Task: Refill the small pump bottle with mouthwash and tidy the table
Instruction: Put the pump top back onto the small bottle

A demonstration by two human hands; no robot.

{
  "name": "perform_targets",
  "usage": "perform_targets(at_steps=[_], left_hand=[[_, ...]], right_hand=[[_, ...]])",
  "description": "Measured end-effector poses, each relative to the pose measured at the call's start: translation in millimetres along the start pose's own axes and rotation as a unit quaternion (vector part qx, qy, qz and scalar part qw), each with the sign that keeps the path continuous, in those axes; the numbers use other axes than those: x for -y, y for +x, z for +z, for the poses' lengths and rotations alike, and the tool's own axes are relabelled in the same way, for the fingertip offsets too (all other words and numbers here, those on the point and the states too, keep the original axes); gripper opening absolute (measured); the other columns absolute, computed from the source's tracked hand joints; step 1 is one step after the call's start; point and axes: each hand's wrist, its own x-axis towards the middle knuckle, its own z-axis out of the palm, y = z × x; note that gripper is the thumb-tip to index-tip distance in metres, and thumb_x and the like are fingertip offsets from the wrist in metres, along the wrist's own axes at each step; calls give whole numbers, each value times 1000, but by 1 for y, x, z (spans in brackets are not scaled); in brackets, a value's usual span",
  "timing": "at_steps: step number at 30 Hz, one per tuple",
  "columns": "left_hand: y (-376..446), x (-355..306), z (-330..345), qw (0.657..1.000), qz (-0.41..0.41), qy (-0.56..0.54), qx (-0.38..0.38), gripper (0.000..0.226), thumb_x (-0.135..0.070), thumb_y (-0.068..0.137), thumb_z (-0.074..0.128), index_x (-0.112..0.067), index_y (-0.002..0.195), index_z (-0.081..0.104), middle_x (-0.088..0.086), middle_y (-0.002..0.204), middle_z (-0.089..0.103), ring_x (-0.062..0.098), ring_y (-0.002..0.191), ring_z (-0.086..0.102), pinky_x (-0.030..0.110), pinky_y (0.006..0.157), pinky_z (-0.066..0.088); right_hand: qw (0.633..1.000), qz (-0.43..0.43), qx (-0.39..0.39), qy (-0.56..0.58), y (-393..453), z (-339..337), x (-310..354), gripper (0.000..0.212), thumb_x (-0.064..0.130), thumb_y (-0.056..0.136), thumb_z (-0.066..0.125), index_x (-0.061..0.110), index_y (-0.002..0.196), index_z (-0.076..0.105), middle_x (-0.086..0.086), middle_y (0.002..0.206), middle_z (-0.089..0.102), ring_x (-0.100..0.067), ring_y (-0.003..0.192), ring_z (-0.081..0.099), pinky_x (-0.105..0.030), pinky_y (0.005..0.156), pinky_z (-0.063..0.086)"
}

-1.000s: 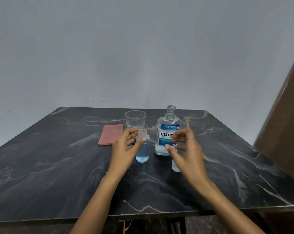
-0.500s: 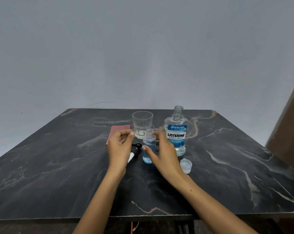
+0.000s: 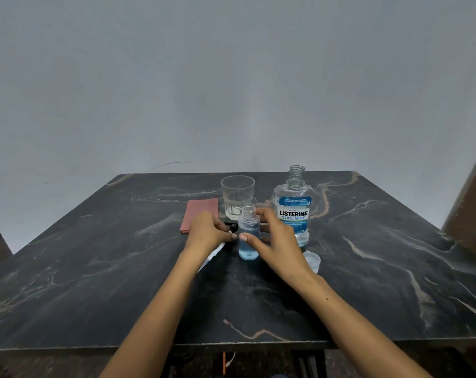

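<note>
Blue liquid is filling the small pump bottle (image 3: 248,236) to roughly two thirds, so the refill itself is judged largely done; the bottle is standing upright and uncapped at the centre of the dark marbled worktop (image 3: 95,268). The right hand (image 3: 279,241) is wrapping the bottle from the right, thumb on the near face and fingers behind, the grip closed on it. The left hand (image 3: 208,233) is resting just left of the bottle and closing its grip on the pump head (image 3: 231,227), whose white dip tube is trailing toward the near left. The mouthwash bottle (image 3: 294,211) is standing open to the right, its clear cap (image 3: 312,261) lying on the worktop near it. An empty glass (image 3: 237,196) is standing at the far side, with a pink cloth (image 3: 200,212) to its left. Remaining, by judgement: seating the pump, capping the large bottle, and tidying up.
</note>
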Motion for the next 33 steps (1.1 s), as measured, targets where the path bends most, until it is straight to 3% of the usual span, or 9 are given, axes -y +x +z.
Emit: perform_targets(at_steps=[4, 7, 9, 12, 16, 19, 27, 33], left_hand=[[-2, -8, -5, 990, 64, -86, -86, 18, -13, 73, 79, -3, 86, 72, 5, 76, 69, 5, 66, 61, 6, 58, 44], [0, -20, -13, 961, 94, -214, -150, 20, -16, 71, 80, -9, 87, 72, 4, 83, 72, 12, 77, 68, 19, 71, 53], [1, -29, -20, 924, 99, -326, -173, 19, -13, 72, 79, -10, 88, 70, 5, 86, 72, 15, 81, 70, 25, 75, 56], [2, -44, -27, 855, 115, -463, -202, 17, -6, 75, 75, -10, 89, 66, 3, 84, 71, 9, 77, 70, 18, 72, 54], [1, -64, -29, 782, 126, -564, -233, 17, -3, 78, 72, -5, 93, 64, 7, 85, 70, 11, 78, 70, 25, 79, 56], [-1, -74, -28, 752, 138, -595, -248, 15, -1, 79, 71, -6, 90, 63, 8, 85, 69, 10, 76, 69, 25, 78, 56], [-1, -81, -29, 737, 169, -593, -277, 14, -2, 79, 72, -10, 87, 63, 6, 85, 69, 9, 78, 70, 20, 73, 53], [-9, -71, -7, 770, 188, -569, -219, 15, -2, 78, 71, -6, 90, 64, 9, 89, 70, 17, 86, 69, 24, 78, 54]], right_hand=[[1000, 2, 8, 14, 0, 0, -1, 49, 34, 81, 71, 22, 122, 47, 3, 122, 63, -12, 109, 60, -35, 90, 55], [1000, 4, 7, 17, 2, 0, -3, 50, 34, 81, 71, 22, 122, 47, 3, 121, 62, -12, 109, 60, -36, 90, 54], [1000, 7, 6, 22, 2, 0, -3, 50, 33, 80, 72, 21, 122, 48, 3, 121, 63, -12, 108, 61, -36, 91, 54], [1000, 8, 8, 20, 2, 0, -4, 50, 32, 80, 73, 22, 122, 48, 4, 121, 62, -10, 108, 60, -34, 91, 54], [1000, 8, 10, 24, 2, 0, -5, 50, 32, 80, 73, 22, 122, 48, 5, 122, 62, -11, 109, 60, -34, 90, 54], [1000, 8, 11, 28, 2, 0, -5, 50, 31, 80, 73, 23, 122, 47, 6, 122, 62, -9, 110, 60, -34, 90, 55], [999, 7, 14, 29, 2, 1, -9, 49, 35, 80, 71, 25, 122, 47, 8, 121, 62, -8, 109, 60, -35, 90, 55], [1000, 3, 7, 28, 2, 2, -9, 49, 34, 80, 72, 25, 121, 47, 10, 120, 62, -6, 107, 60, -33, 88, 55]])
